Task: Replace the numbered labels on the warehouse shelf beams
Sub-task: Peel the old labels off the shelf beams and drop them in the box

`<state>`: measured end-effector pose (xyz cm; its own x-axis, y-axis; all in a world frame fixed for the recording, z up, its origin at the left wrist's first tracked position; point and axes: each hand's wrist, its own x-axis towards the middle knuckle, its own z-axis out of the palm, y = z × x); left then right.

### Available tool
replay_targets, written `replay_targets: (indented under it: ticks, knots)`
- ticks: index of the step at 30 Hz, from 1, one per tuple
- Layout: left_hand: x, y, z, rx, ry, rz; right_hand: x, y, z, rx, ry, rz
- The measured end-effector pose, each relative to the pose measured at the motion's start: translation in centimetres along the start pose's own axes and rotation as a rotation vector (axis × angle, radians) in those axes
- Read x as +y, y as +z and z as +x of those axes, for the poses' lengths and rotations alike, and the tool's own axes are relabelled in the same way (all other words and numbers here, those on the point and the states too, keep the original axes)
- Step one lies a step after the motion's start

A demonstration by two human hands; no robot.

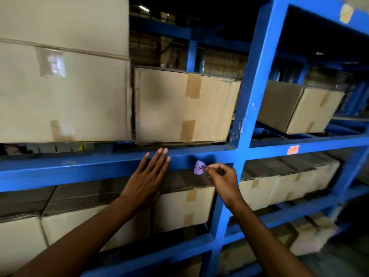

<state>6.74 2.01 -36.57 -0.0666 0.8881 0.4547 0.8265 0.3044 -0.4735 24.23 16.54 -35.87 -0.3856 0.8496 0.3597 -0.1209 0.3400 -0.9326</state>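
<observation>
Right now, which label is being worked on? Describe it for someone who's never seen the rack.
Find the blue upright, then the beam running left from it under the boxes. The pinkish label is pinched in the right hand; the orange label sits untouched right of the upright.

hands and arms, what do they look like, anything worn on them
Both are bare: the left hand and right hand wear no gloves, rings or watch that can be seen, and no sleeves show on the forearms up to the frame edge. Fingers are slim with short, pale nails. No markings are visible.
</observation>
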Motion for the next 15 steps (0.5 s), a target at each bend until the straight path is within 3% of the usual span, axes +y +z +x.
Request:
replay_targets:
  ticks: [9,15]
  knots:
    - [14.5,0.6,11.7,0.009,0.093,0.038,7.5,-15.7,4.7,0.116,0.142,0.067]
    - [23.0,4.7,14.7,-0.157,0.149,0.065,14.9,-20.4,5.6,0.091,0.335,0.118]
